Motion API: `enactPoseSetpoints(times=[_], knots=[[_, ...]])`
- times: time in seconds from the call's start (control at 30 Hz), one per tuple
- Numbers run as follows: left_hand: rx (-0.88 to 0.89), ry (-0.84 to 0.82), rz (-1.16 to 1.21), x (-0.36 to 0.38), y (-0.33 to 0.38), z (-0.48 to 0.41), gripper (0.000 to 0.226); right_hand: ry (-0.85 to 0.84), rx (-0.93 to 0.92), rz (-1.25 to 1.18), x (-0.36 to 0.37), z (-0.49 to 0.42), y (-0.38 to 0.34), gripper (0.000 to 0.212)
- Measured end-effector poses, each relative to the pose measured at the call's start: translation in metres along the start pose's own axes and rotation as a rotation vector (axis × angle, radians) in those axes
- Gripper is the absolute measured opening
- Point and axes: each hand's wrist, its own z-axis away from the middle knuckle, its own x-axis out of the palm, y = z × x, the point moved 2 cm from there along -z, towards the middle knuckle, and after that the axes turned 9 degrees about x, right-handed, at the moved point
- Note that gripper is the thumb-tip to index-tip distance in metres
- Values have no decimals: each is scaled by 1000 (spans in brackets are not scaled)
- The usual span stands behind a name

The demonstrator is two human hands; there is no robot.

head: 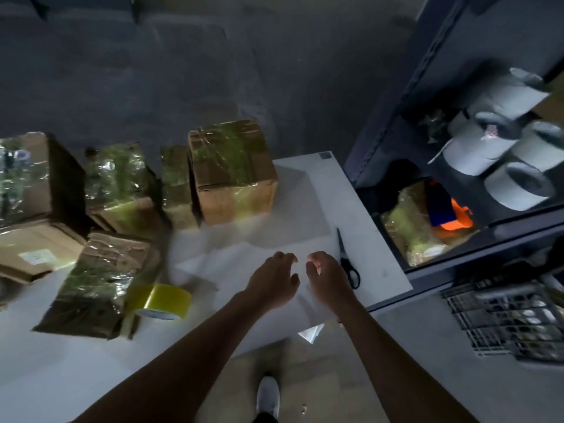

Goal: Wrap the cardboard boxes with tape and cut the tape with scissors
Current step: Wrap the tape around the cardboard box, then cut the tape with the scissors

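Note:
Several cardboard boxes wrapped in shiny clear tape stand on the white table (351,190); the nearest upright one (235,175) is ahead of my hands, and a flatter taped box (100,279) lies at the left. A roll of yellowish tape (158,302) lies against that flat box. Black scissors (348,264) lie on the table just right of my right hand. My left hand (271,279) and my right hand (326,279) hover side by side over the table with loosely curled fingers, holding nothing.
A dark shelf unit at the right holds white tape rolls (515,184), a wrapped bundle (409,227) and an orange and blue item (451,209). A wire basket (506,319) sits low at the right. More boxes (33,178) crowd the table's left. My shoe (268,395) is on the floor.

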Motion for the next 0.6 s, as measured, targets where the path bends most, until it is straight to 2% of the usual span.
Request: enactPoseSetpoints(times=[0.13, 0.27, 0.6], knots=[[-26, -71, 54, 15, 16, -18, 42, 105, 107, 144, -19, -12, 34, 29], [-94, -88, 138, 26, 24, -29, 42, 142, 209, 239, -26, -22, 56, 32], [-166, -98, 205, 34, 24, -25, 41, 108, 306, 399, -15, -39, 65, 33]])
